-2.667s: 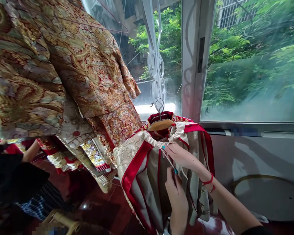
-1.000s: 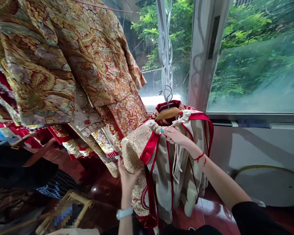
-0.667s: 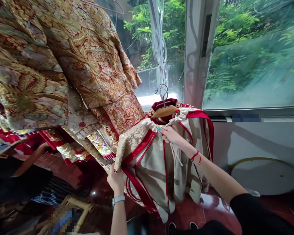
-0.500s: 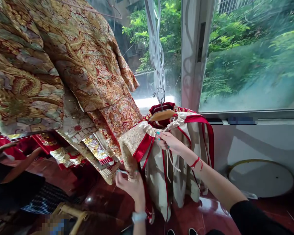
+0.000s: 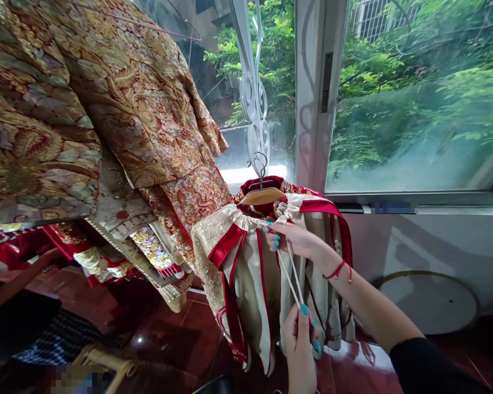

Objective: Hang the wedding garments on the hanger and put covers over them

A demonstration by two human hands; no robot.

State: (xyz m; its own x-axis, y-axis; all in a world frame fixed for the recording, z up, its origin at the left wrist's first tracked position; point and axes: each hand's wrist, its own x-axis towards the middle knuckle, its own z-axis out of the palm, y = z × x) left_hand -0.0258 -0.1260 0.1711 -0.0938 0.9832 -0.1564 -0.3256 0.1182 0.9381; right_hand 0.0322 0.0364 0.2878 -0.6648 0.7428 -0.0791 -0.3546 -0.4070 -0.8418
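A cream garment with red trim hangs on a wooden hanger, its neckline gathered. My right hand, with a red string bracelet, is closed in a pinch at the front of that neckline, where the drawstring comes out. Two pale ends of the drawstring run down from there, pulled fairly straight. Lower down, in front of the garment, my left hand is closed on these ends between thumb and fingers. What exactly lies under the right fingertips is partly hidden.
Embroidered gold-and-red robes hang close on the left. A white scrolled metal stand holds the hanger before the window. A round white panel leans at the right wall. Another person's arm shows at the left edge, near a bamboo chair.
My left hand has moved from beside the garment's left sleeve to the right and now grips the cord ends, drawing them down. My right hand stays at the neckline. The view has shifted slightly.
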